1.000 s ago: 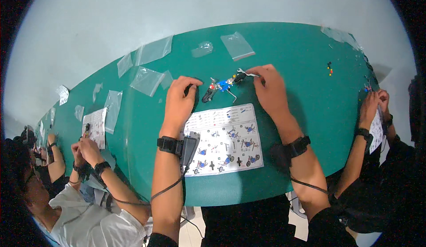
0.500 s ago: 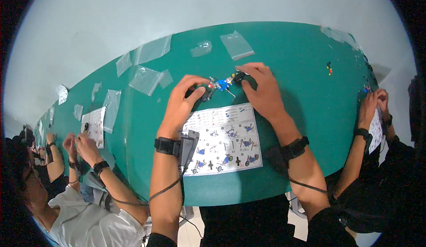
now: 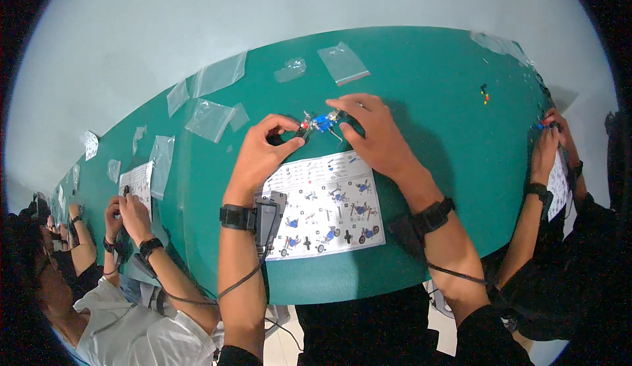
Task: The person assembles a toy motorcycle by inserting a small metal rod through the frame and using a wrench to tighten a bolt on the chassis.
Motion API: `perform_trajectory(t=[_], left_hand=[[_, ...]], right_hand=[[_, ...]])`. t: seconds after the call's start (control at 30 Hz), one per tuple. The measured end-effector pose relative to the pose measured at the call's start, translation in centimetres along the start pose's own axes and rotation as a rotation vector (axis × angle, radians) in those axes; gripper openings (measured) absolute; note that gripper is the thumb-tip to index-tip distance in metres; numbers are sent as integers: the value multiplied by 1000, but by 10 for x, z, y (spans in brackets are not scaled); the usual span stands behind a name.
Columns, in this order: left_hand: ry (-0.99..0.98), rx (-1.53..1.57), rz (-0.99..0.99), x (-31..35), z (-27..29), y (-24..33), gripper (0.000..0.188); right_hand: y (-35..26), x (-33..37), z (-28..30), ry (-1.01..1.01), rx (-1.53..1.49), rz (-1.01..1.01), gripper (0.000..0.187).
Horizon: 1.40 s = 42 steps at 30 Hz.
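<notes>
Between my hands is a small toy motorcycle [image 3: 322, 123] of building pieces, blue in the middle, with red, grey and black parts. My left hand [image 3: 262, 143] pinches its left end, where a dark wheel shows partly behind the fingers. The fingers and thumb of my right hand [image 3: 374, 132] close round the right end and hide most of it. A thin grey piece sticks out from the model toward me. Just below lies a printed picture instruction sheet [image 3: 322, 218], its left edge partly covered by my left wrist's device.
Clear plastic bags [image 3: 343, 63] lie on the green table [image 3: 434, 70] beyond my hands and to the left. A few small black, red and yellow pieces [image 3: 485, 95] sit at the right. People work on both sides, one in a white shirt [image 3: 135, 323] at my left.
Both hands and the model have shifted slightly left in the picture, as have the sheet and bags. The right hand now covers more of the model's right end.
</notes>
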<state>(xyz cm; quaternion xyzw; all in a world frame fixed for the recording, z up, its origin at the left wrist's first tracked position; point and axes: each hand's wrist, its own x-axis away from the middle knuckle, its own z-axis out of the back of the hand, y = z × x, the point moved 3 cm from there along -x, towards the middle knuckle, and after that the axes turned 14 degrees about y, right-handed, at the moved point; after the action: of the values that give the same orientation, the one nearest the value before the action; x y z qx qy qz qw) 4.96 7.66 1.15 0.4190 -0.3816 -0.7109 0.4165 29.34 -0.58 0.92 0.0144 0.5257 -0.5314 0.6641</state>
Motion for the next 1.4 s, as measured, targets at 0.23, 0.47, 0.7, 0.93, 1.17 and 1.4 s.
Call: perform_trajectory(t=[0.23, 0.47, 0.7, 0.93, 1.17, 1.4], left_hand=[[46, -10, 35, -1, -1, -1, 21], [44, -34, -5, -1, 0, -3, 25], [59, -36, -25, 0, -3, 2, 22], [21, -42, 43, -2, 0, -5, 20], [-28, -52, 22, 5, -10, 14, 51], [-47, -109, -35, 5, -8, 15, 57]], right_hand=[[2, -1, 2, -38, 5, -82, 46], [2, -3, 3, -7, -28, -62, 39], [4, -2, 2, -42, -22, -95, 40], [0, -3, 2, -73, 24, -85, 53], [6, 2, 1, -56, -33, -188, 64], [9, 0, 7, -8, -40, -143, 60]])
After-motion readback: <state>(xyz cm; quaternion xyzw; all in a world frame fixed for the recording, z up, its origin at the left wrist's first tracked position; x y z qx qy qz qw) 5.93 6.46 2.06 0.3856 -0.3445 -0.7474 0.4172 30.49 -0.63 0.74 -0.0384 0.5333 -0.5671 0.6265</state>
